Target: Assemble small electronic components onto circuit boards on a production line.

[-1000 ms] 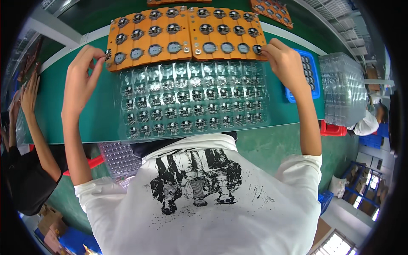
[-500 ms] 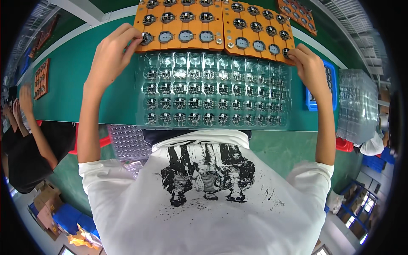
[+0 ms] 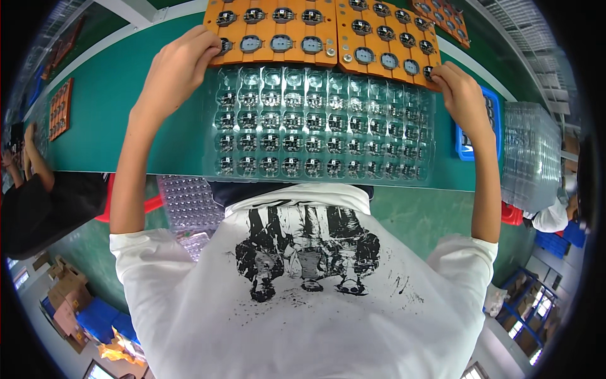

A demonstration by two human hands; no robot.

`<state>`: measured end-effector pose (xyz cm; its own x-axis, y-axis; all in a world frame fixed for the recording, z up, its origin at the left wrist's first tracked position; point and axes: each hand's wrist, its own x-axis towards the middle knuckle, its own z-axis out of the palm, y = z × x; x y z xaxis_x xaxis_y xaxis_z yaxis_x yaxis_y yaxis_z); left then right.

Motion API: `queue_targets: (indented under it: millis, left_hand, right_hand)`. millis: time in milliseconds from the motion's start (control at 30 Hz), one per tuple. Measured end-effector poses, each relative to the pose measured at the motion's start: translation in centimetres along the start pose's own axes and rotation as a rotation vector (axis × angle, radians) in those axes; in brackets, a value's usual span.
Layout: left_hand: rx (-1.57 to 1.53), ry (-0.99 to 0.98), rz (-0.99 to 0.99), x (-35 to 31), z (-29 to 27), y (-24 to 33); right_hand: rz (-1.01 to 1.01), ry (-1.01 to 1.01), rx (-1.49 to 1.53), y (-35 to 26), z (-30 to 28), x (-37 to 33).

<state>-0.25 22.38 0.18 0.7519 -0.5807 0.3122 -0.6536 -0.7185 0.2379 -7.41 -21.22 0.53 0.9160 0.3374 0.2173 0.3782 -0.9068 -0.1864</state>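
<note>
Two orange fixture plates stand side by side at the far edge of the table, a left one (image 3: 271,58) and a right one (image 3: 385,74). Most of their pockets hold small round circuit boards; several in the near rows show only a grey bottom. My left hand (image 3: 180,72) pinches at a round circuit board (image 3: 226,47) in the left plate's near left pocket. At the right plate's near right corner, my right hand (image 3: 464,95) pinches another circuit board (image 3: 428,73). Fingertips partly cover both boards. Closer to me lies a clear blister tray (image 3: 303,180) with rows of similar boards.
A blue bin (image 3: 466,153) sits right of my right forearm, beside a tall stack of clear trays (image 3: 530,158). Another orange plate (image 3: 61,108) lies far left, near a co-worker's arm (image 3: 39,161). More trays (image 3: 189,202) are below the table edge.
The plates and clear tray appear slightly higher in the picture. Both my hands stay at the same corner pockets. The co-worker's hands at the left have shifted.
</note>
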Motion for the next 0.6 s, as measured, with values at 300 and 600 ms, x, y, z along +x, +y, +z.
queue_targets:
  millis: [300,600]
  left_hand:
    - [-0.184,-0.017,-0.120,-0.2,-1.1,0.1]
    - [-0.218,-0.257,-0.124,-4.5,-2.1,3.7]
  right_hand:
    - [-0.010,-0.038,0.018,0.4,-0.6,-0.1]
    - [0.077,-0.284,0.204,-3.8,-1.3,-4.1]
